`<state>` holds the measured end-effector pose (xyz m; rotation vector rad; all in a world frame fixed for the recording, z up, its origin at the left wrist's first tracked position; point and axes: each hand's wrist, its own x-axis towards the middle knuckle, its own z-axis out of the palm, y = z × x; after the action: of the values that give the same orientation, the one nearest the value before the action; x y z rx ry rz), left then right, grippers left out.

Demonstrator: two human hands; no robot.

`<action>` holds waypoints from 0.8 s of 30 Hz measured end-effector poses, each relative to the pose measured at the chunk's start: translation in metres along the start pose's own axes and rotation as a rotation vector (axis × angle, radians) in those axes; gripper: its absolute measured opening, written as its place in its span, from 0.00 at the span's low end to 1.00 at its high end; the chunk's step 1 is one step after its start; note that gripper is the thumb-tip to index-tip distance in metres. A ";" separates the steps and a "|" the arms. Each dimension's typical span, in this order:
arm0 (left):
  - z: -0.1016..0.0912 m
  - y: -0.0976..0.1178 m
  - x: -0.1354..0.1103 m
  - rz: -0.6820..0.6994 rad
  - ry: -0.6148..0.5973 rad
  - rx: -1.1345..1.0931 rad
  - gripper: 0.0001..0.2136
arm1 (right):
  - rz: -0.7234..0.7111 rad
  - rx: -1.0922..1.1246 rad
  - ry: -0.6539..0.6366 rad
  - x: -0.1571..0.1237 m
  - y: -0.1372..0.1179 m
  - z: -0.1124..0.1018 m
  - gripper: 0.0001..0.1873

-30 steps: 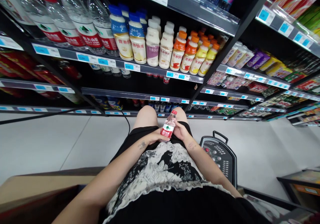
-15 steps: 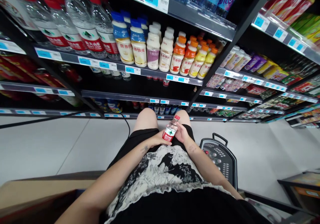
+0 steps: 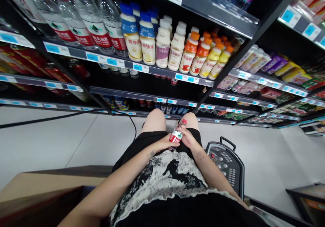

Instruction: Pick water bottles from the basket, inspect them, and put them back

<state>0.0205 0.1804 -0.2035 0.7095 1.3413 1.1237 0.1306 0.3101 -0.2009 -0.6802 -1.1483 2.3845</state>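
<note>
A small clear water bottle [image 3: 176, 135] with a red cap and a red-and-white label is held tilted above my lap. My left hand [image 3: 164, 143] grips its lower part from the left, thumb near the base. From the right, my right hand [image 3: 187, 137] closes round the upper part, its fingers lying over the bottle just below the cap. Both hands are closed on it. Part of the bottle is covered by my fingers.
Ahead stands a shelf rack [image 3: 142, 95] with large red-capped water bottles [image 3: 93, 24] and milk drink bottles [image 3: 162, 44]. A black basket [image 3: 225, 166] holding several small items is on the floor at my right. A cardboard box [image 3: 50, 186] lies at my left.
My right hand has shifted over the bottle's upper part, covering more of it below the cap. The view has tilted slightly, so the shelves appear larger and shifted right.
</note>
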 end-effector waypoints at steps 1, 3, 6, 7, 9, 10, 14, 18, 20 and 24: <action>0.000 0.001 -0.001 -0.004 0.003 -0.011 0.33 | 0.003 -0.006 0.001 0.000 0.000 0.000 0.17; 0.000 0.003 -0.001 0.000 0.003 -0.027 0.32 | 0.012 -0.022 0.004 0.002 0.001 0.000 0.17; -0.001 0.006 0.002 -0.009 0.001 -0.048 0.31 | 0.025 -0.058 0.019 0.008 0.002 -0.001 0.18; -0.002 0.007 0.002 -0.028 0.009 -0.051 0.32 | 0.027 -0.074 0.025 0.011 0.003 -0.001 0.19; -0.005 0.008 0.005 -0.070 0.027 -0.055 0.33 | 0.025 -0.116 0.037 0.016 0.004 0.000 0.20; -0.006 0.007 0.006 -0.083 0.034 -0.061 0.33 | 0.018 -0.143 0.046 0.018 0.005 0.001 0.21; -0.013 -0.004 0.012 -0.040 0.026 -0.115 0.34 | -0.056 -0.301 0.127 0.021 0.009 0.007 0.25; -0.025 -0.016 0.014 0.137 0.088 0.036 0.31 | -0.158 -0.569 0.238 0.018 0.016 0.012 0.22; -0.038 -0.014 0.010 0.166 0.089 0.190 0.27 | -0.226 -0.749 0.275 0.017 0.018 0.012 0.20; -0.092 0.010 0.001 0.323 0.216 0.565 0.19 | -0.354 -0.952 0.314 0.033 0.002 0.017 0.23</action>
<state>-0.0708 0.1671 -0.2087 1.2788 1.8023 1.0976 0.0942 0.3165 -0.2008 -0.9716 -2.0300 1.2903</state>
